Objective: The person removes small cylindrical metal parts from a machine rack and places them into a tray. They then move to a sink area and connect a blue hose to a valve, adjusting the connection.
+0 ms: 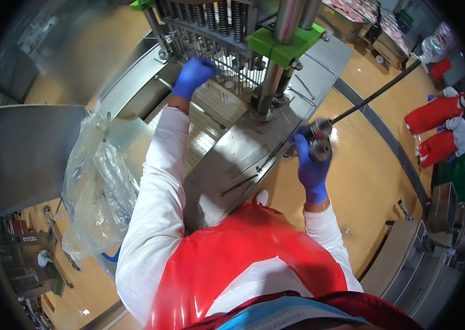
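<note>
My left hand (193, 78), in a blue glove, reaches in among the thin upright metal needles (243, 77) of a machine. Its fingertips point at the needles, and whether they grip one is too blurred to tell. My right hand (314, 173), also gloved in blue, is closed around a grey metal hand tool (319, 144) with a rounded body. From that tool a long dark rod or hose (375, 93) runs up to the far right. Below the needles lies a perforated metal bed (213, 118), crossed by a slim metal bar (197, 107).
Thick posts with green clamps (285, 47) and coil springs (210, 16) rise above the bed. A loose rod (238, 185) rests on the steel frame. Clear plastic sheeting (100, 192) hangs at left. Two people in red aprons (439, 132) stand far right, beyond a floor drain (386, 126).
</note>
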`<state>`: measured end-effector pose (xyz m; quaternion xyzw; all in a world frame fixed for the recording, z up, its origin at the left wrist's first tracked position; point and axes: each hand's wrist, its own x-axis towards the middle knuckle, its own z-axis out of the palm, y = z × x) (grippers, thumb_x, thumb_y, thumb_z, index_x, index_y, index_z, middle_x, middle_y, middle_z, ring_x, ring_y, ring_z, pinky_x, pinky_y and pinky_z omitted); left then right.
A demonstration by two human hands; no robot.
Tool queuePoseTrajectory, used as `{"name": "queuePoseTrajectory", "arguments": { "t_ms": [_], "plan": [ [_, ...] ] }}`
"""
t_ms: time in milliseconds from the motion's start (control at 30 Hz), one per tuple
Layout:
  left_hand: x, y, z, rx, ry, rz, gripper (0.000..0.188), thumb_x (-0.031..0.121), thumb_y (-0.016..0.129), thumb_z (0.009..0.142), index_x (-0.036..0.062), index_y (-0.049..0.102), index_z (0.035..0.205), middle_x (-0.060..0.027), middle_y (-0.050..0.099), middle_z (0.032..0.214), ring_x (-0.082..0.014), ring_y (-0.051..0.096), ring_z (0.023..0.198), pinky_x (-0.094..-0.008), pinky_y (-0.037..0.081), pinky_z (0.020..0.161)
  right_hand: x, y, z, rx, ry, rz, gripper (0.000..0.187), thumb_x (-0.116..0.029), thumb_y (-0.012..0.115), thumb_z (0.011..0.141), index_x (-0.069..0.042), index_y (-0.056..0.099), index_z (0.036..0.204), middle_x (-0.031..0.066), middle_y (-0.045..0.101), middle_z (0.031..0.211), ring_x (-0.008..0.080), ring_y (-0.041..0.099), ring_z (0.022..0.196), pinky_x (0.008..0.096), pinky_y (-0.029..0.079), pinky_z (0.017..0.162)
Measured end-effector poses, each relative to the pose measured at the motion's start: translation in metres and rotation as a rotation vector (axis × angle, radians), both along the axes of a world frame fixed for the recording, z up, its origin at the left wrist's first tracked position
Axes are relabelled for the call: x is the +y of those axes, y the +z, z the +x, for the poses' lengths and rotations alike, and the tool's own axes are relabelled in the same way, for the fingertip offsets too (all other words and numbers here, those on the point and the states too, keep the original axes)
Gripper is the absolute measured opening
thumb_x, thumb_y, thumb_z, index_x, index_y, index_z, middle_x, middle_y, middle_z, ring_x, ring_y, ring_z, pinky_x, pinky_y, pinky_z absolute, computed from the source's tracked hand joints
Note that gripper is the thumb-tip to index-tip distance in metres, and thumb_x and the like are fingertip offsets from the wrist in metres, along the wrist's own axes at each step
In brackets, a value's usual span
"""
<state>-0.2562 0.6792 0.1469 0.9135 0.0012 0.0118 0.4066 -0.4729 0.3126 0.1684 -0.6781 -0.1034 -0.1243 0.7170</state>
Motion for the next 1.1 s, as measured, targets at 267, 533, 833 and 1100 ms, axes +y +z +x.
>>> {"name": "queuePoseTrajectory", "arguments": {
  "t_ms": [267, 533, 833, 1100],
  "plan": [
    [-0.037, -0.151, 0.047, -0.289, 0.390, 0.058, 0.044, 0.036, 0.086, 0.078, 0.0027, 0.075, 0.105, -0.0234, 0.073, 0.105, -0.0416, 0.070, 0.098, -0.0480, 0.055, 0.086, -0.078, -0.070, -0.078, -0.025, -0.318, -0.508, 0.019, 0.002, 0.077, 0.091, -0.003, 0.066, 0.106, 0.0059, 0.071, 0.096, 0.0154, 0.069, 0.089, 0.0313, 0.055, 0.083],
    [-0.034, -0.091, 0.045, -0.856, 0.535, 0.053, 0.029, 0.021, 0.078, 0.089, -0.0006, 0.067, 0.103, -0.0220, 0.068, 0.099, -0.0395, 0.066, 0.094, -0.0486, 0.053, 0.085, -0.061, -0.098, -0.086, 0.164, -0.271, -0.441, 0.021, -0.002, 0.079, 0.091, -0.004, 0.066, 0.107, 0.0055, 0.072, 0.094, 0.0124, 0.068, 0.087, 0.0295, 0.055, 0.080],
    [0.008, 0.105, -0.105, -0.349, 0.158, -0.457, 0.024, 0.022, 0.076, 0.098, 0.0007, 0.071, 0.108, -0.0083, 0.074, 0.097, -0.0157, 0.071, 0.083, -0.0304, 0.059, 0.077, -0.017, -0.038, -0.022, -0.097, 0.080, -0.408, 0.040, -0.003, 0.081, 0.088, 0.000, 0.067, 0.125, 0.0120, 0.074, 0.109, 0.0216, 0.072, 0.100, 0.0340, 0.056, 0.090],
    [-0.095, 0.118, -0.128, -0.229, -0.557, -0.341, 0.036, 0.023, 0.080, 0.092, 0.0050, 0.073, 0.122, -0.0076, 0.077, 0.105, -0.0175, 0.073, 0.095, -0.0345, 0.057, 0.090, 0.036, -0.002, 0.031, -0.037, 0.007, 0.142, 0.049, 0.009, 0.077, 0.084, -0.002, 0.061, 0.129, 0.0088, 0.072, 0.117, 0.0180, 0.068, 0.105, 0.0345, 0.056, 0.093]
  ]
}}
